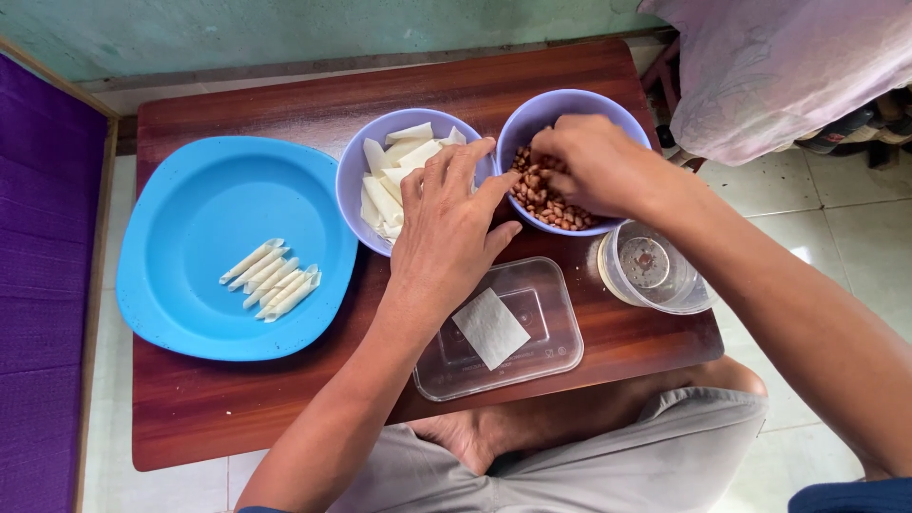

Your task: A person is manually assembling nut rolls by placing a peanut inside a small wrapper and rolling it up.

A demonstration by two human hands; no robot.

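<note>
Two hands: we see both over the low wooden table [285, 399], working at the two lilac bowls near its far edge
Right fingers: bunched together and dipped into the peanuts [560, 211]; we cannot tell whether they pinch any, since the fingertips are hidden behind the knuckles
Right hand [589, 161]: arched over the right bowl [608, 106], wrist crossing its right rim
Left fingers: spread loosely, gripping nothing; the tips lie on the right rim of the left bowl [353, 166] and reach toward the gap between the two bowls
Left hand [445, 228]: palm down, hovering over the table just in front of the left bowl
Left bowl contents: white wrapper pieces [389, 180], stacked loosely, some leaning on the wall
Clear tray [551, 342]: rectangular plastic, near the table's front edge, just below our left wrist; one white square sheet [490, 328] lies flat in it, turned at an angle
Clear cup [651, 271]: round, at the right edge of the table, just beside the peanut bowl
Blue plate [190, 190]: at the left side of the table, well apart from the hands
Rolls [272, 279]: several white rolled pieces lying side by side on the plate, touching one another
</note>
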